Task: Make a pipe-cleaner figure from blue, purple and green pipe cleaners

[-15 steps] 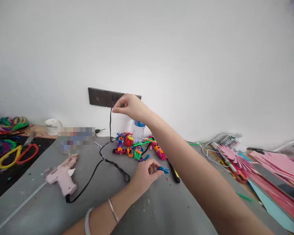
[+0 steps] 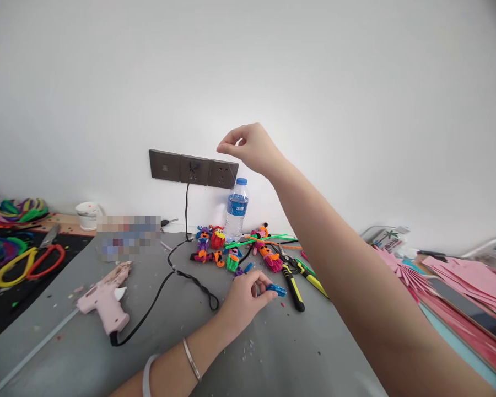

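My left hand (image 2: 246, 300) rests low over the grey table, thumb and fingers closed on a small blue pipe-cleaner piece (image 2: 276, 289) that sticks out to the right. High in front of the wall, my right hand (image 2: 254, 148) is held in a pinch. What it holds, if anything, is too fine to make out. Just beyond my left hand lie several small colourful pipe-cleaner figures (image 2: 232, 257). Black-and-yellow pliers (image 2: 294, 289) lie to the right of the blue piece, partly behind my right forearm.
At left a pink glue gun (image 2: 105, 304) lies on the table, its black cord (image 2: 186, 212) running to the wall socket (image 2: 194, 170). Scissors (image 2: 47, 262) lie farther left. A water bottle (image 2: 236, 212) stands by the wall. Pink paper (image 2: 467, 284) is stacked at right.
My right hand has moved up and to the right, from in front of the socket to above it, uncovering the bottle and pliers. My left hand stays nearly still with the blue piece.
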`<action>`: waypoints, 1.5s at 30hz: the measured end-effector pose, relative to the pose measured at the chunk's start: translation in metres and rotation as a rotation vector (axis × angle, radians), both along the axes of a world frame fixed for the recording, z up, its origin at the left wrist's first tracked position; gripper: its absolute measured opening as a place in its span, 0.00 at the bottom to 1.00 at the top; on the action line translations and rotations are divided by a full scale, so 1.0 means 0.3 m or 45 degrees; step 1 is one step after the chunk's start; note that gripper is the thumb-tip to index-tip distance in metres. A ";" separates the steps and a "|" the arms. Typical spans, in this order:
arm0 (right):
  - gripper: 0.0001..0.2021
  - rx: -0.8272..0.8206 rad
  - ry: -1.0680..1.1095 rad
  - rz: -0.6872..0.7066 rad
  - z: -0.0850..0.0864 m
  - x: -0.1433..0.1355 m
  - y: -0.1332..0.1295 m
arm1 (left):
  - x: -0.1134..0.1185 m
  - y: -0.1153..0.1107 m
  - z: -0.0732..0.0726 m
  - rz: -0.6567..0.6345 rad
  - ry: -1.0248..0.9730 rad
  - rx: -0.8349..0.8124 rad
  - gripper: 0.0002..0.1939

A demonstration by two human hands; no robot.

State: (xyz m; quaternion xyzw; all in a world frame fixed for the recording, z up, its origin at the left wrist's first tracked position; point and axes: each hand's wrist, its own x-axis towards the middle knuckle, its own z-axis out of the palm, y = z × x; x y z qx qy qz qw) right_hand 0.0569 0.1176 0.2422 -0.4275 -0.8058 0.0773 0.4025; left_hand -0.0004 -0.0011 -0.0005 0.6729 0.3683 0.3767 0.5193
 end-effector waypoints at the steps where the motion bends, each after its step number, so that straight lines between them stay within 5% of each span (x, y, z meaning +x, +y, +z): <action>1: 0.05 0.009 -0.003 0.005 0.008 -0.003 0.004 | 0.000 0.000 0.002 -0.002 -0.007 -0.002 0.07; 5: 0.05 0.092 0.018 -0.003 0.061 -0.022 0.038 | -0.001 -0.001 0.004 -0.011 -0.020 -0.011 0.07; 12: 0.09 0.485 0.215 -0.039 0.246 -0.051 0.090 | 0.003 -0.008 -0.010 -0.058 -0.006 0.009 0.07; 16: 0.11 0.437 0.225 0.068 0.268 -0.082 0.081 | 0.001 -0.016 0.000 -0.110 0.001 -0.009 0.08; 21: 0.08 0.181 0.081 0.328 0.142 -0.141 0.069 | 0.001 -0.023 0.005 -0.107 0.016 0.003 0.07; 29: 0.07 -0.013 -0.107 0.415 -0.068 -0.205 0.102 | 0.005 -0.021 0.001 -0.103 -0.004 0.003 0.08; 40: 0.02 -0.289 -0.396 0.242 -0.380 -0.145 0.053 | 0.004 -0.022 -0.006 -0.129 -0.009 0.020 0.07; 45: 0.11 -0.393 -0.518 0.157 -0.409 -0.086 0.033 | 0.003 -0.022 -0.004 -0.125 0.005 0.037 0.08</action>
